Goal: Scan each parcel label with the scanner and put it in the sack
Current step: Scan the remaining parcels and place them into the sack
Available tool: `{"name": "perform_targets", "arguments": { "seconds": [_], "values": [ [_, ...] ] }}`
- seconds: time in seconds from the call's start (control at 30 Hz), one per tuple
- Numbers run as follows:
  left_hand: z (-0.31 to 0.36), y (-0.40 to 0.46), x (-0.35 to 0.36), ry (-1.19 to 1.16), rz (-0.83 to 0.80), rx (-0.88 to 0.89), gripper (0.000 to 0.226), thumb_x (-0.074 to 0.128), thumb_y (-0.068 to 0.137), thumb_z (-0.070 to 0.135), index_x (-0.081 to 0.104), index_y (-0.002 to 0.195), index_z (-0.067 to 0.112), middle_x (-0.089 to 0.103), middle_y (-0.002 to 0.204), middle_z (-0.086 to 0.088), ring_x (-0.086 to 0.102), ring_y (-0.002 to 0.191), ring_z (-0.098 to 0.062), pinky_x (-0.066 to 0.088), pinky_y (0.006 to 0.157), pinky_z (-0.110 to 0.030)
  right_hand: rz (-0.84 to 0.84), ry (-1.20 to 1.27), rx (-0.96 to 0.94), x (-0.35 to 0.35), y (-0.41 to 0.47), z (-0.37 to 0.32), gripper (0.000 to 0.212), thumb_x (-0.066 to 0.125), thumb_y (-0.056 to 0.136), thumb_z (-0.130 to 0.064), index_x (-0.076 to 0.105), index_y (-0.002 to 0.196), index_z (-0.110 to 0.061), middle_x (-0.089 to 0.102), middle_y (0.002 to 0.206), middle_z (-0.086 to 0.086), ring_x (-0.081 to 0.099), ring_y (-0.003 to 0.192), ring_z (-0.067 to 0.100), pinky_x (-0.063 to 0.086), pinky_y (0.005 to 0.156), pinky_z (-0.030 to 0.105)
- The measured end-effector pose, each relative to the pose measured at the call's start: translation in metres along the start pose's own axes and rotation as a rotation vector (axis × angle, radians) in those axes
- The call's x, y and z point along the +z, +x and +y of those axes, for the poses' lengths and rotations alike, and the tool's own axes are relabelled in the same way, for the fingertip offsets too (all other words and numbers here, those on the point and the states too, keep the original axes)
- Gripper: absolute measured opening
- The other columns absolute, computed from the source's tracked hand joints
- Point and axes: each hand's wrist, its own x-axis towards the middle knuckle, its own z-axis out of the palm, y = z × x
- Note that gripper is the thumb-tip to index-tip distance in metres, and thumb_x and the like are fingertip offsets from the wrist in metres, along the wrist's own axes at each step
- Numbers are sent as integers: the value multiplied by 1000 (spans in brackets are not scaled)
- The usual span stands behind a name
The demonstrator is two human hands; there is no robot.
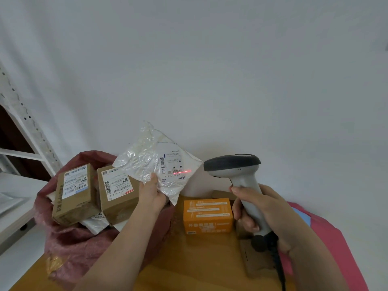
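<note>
Crinkly white plastic parcel [156, 162], pinched by left hand [151, 193]; right hand [255, 208] grips grey scanner [235, 164]. Wrinkles might spoil the scan.

We only get one view, a wide-angle head cam looking forward and down from close up over the orange-brown wooden tabletop [189, 261], facing a plain white wall [210, 59] that fills our upper frame.
</note>
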Motion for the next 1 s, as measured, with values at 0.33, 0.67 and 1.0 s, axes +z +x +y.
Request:
{"name": "perform_targets", "arguments": {
  "seconds": [0.33,0.67,1.0],
  "values": [
    [-22,9,4,-29,83,48,48,47,101,11,39,146,28,49,144,-9,53,125,-38,40,100,-67,52,-12,-24,-28,-18,1,54,70,77,-44,59,68,8,47,52,16,39,40,17,39,49,28],
    [-40,16,-4,95,138,79,44,50,101,10,43,143,23,56,136,-10,57,119,-34,46,98,-61,12,-50,39,-50,-24,7,55,67,77,-47,60,71,7,50,58,19,40,41,16,39,49,27],
    [-48,-20,-28,870,243,286,9,71,87,9,66,94,7,71,84,-8,70,69,-20,55,54,-29,-84,-173,118,-53,-5,34,32,58,92,-30,56,74,-4,56,46,-2,44,36,10,38,39,19]
  ]
}}
